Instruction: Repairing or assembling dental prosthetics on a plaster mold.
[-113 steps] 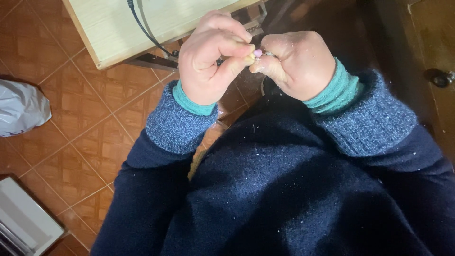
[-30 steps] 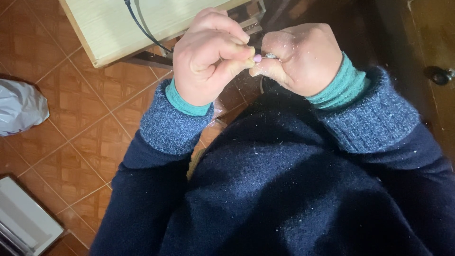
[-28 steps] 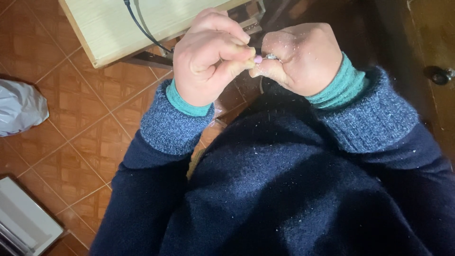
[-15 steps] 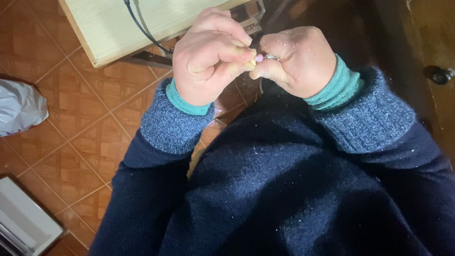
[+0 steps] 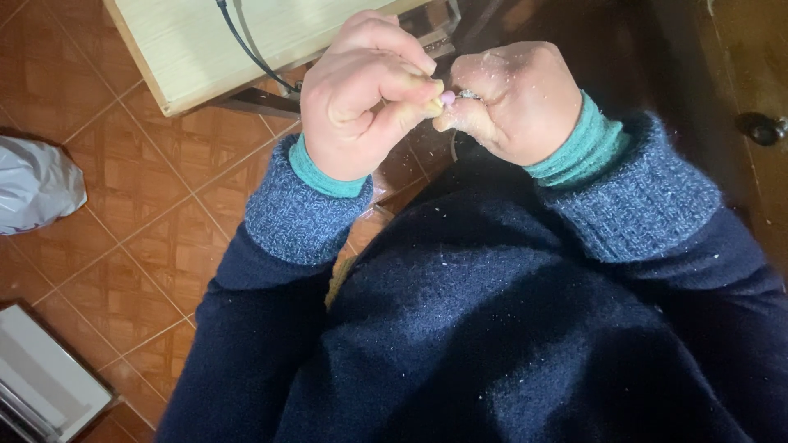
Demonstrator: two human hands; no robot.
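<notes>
Held up in front of a dark blue sweater (image 5: 509, 328), above a tiled floor (image 5: 139, 238) and just short of a pale table's (image 5: 205, 41) near edge. Left hand (image 5: 365, 98) curled, thumb and forefinger pressed together in a pinch. Right hand (image 5: 517, 98) fisted, fingertips meeting the left's. Between them, touching both: a tiny pink bead (image 5: 447, 98), round, no long axis, beside something small and silvery, too small to tell.

Dim, warm light — right edge sinks into shadow, slightly soft throughout.
</notes>
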